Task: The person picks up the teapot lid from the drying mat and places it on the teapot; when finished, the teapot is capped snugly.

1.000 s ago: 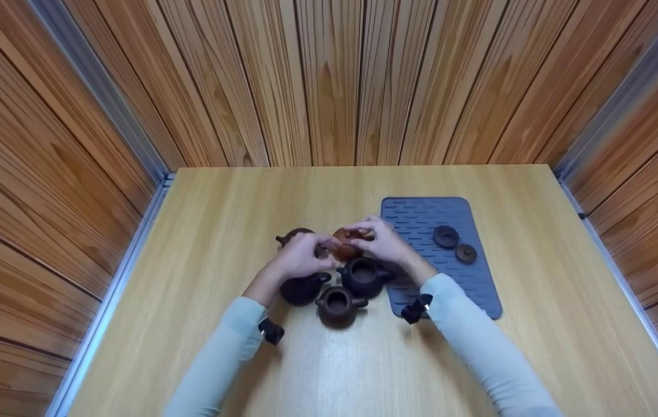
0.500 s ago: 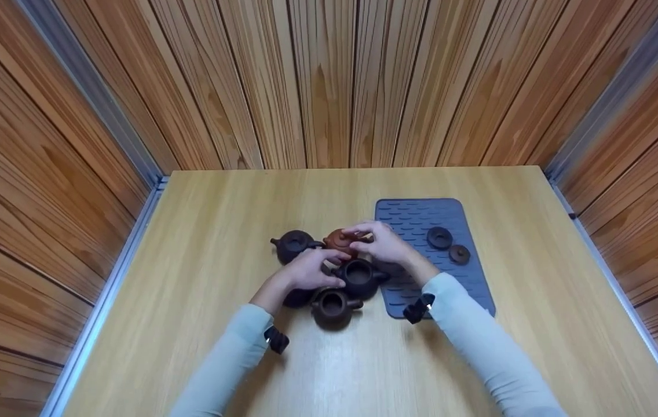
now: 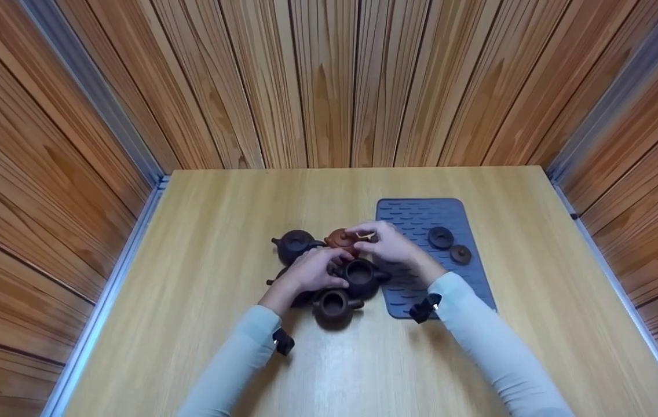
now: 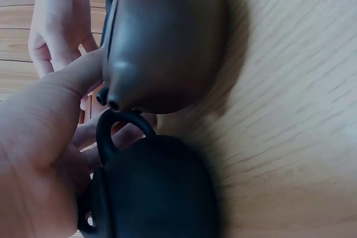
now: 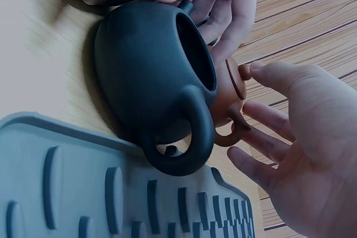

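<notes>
My left hand (image 3: 318, 270) reaches over a lidded black teapot (image 4: 162, 193). Its thumb and fingers are spread about the spout side of an uncovered black teapot (image 5: 150, 65); I cannot tell how firmly they touch it. A brown teapot (image 3: 333, 310), also uncovered, stands nearest me. My right hand (image 3: 388, 243) is beside a reddish-brown lidded teapot (image 3: 339, 238). In the right wrist view its thumb tip is at the lid knob (image 5: 244, 71), and its extended fingers lie around the handle (image 5: 239, 126). Farther left stands another dark lidded teapot (image 3: 294, 246).
On the right lies a grey ribbed mat (image 3: 421, 214). It bears a ring-shaped dark lid (image 3: 440, 237) and a smaller knobbed lid (image 3: 460, 254). The wooden table (image 3: 219, 231) extends around the tightly grouped teapots, with plank walls (image 3: 329, 104) behind and at the sides.
My left hand has moved nearer me and slightly right, uncovering the far-left dark teapot and now lying at the uncovered black one. My right hand stays by the reddish-brown teapot.
</notes>
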`<state>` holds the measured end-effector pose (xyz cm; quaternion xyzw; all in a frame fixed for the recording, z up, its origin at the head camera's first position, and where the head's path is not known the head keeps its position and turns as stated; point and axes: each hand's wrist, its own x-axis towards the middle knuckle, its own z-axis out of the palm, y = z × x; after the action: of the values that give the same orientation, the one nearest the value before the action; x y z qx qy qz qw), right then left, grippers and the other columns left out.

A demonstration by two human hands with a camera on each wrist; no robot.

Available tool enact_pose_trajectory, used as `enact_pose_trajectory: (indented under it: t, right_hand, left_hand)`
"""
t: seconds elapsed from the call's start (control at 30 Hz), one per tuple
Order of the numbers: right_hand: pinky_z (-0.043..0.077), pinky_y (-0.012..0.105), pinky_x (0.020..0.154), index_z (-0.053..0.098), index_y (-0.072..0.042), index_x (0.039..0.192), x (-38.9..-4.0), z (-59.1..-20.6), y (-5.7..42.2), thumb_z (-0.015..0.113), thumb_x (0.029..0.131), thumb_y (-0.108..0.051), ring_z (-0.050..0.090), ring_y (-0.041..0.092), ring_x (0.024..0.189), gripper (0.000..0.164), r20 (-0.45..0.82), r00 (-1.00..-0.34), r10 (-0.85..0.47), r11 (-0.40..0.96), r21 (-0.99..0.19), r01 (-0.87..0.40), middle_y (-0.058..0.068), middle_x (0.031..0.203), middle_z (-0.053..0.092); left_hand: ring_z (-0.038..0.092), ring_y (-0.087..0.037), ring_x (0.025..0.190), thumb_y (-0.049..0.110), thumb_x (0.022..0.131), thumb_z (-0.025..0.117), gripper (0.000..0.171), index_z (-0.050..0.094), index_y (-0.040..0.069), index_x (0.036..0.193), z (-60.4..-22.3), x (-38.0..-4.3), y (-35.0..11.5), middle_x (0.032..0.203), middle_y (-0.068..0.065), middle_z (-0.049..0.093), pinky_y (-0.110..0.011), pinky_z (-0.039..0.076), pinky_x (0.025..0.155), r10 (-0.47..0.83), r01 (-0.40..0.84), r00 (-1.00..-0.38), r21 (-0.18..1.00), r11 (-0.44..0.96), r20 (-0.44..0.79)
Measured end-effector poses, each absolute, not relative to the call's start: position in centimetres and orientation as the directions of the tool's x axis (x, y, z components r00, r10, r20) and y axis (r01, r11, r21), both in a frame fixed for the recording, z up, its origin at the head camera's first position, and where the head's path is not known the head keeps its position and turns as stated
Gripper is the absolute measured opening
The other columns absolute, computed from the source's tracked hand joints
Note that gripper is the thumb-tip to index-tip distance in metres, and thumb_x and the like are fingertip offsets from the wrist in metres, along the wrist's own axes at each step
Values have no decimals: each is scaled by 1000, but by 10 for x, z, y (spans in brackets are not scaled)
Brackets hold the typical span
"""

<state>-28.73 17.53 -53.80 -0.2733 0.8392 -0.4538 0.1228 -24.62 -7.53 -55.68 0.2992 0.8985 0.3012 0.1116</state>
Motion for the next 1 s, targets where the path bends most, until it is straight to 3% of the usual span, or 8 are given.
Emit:
enact_pose_trajectory:
  t: [0.73,1.0]
  right_hand:
    - [50,69,124,71,0,148,-286,-523,231,73,109,-8,61,48,149,40,49,-871,-489,516,-789,-334,25,153,70]
    - [49,70,124,67,-2,153,-288,-521,257,72,109,-8,59,52,151,45,74,-912,-404,530,-793,-299,26,160,65]
  left_hand:
    - [77,-32,129,32,94,95,54,75,21,143,-550,-242,-72,132,-12,83,-56,56,116,550,372,-830,641,671,-95]
    - [75,-33,131,29,93,95,54,76,23,143,-549,-242,-70,133,-9,83,-59,47,125,524,335,-843,646,686,-119]
